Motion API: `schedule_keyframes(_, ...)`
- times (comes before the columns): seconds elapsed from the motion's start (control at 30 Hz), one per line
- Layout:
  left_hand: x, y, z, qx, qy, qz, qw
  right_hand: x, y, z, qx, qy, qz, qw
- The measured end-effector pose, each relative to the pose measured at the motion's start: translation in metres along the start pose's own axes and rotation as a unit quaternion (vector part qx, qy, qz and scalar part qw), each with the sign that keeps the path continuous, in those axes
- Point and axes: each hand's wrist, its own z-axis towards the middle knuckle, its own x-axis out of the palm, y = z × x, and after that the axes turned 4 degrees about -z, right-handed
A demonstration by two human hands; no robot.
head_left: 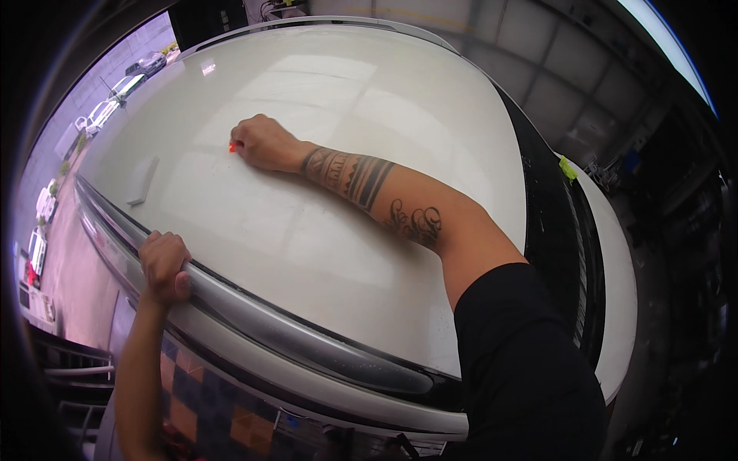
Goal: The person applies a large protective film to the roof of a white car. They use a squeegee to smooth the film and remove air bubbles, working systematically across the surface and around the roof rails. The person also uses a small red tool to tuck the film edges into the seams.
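Observation:
A white car roof (346, 92) fills the middle of the view. My right hand (265, 142) is closed on a small orange-red piece (233, 146), whose exact kind my fingers hide, and presses it down at the roof's surface. At the lower left my left hand (164, 261) wraps round the silver roof rail (307, 338), with the thumb on the near side. Between the left hand and the roof's far left lies a pale, narrow rectangular patch (143, 181); whether it is a part or a reflection I cannot tell.
A second roof rail (323, 21) runs along the far side. To the right is dark glass (550, 223), with a yellow-green scrap (567, 167) at its edge. Parked vehicles (100, 115) stand outside at the left. Below the near rail, a tiled floor (207, 399) shows.

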Motion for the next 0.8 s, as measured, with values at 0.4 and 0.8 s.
schedule_keyframes(0.4,0.002,0.006,-0.001,0.013,-0.034,0.009,0.999,-0.034,0.126,-0.09,0.04,0.005,0.134,0.99)
schedule_keyframes(0.8,0.006,0.006,0.004,0.033,-0.059,0.014,0.998,-0.104,0.124,-0.156,0.153,0.035,0.029,0.987)
